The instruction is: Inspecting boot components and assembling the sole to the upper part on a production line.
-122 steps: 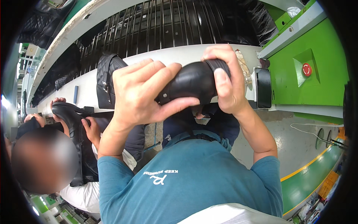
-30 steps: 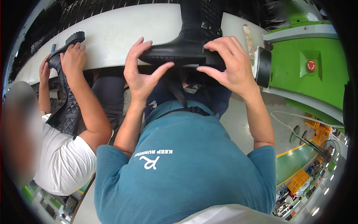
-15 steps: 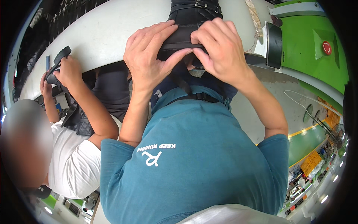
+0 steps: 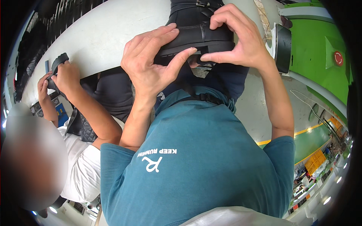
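A black ankle boot [image 4: 190, 32] with straps and a metal buckle lies at the edge of the pale table, its sole side toward me. Against its left side is my left hand [image 4: 147, 60], fingers over the upper and thumb along the sole edge. My right hand [image 4: 243, 39] spans the right side, with curled fingertips on the upper and the thumb stretched under the sole edge. A gap parts the two thumb tips. Part of the boot's right side is hidden behind my right hand.
To the left, a co-worker's hands [image 4: 68, 77] hold a dark sole-like piece [image 4: 60, 59] at the pale table [image 4: 102, 35]. On the right stands a green machine [image 4: 309, 41] with a red button [image 4: 338, 58] and a black-faced box [image 4: 283, 49] beside it.
My right hand has moved right and its thumb and fingers have spread wider, uncovering more of the boot's upper. The thumbs have parted. My left hand has barely moved.
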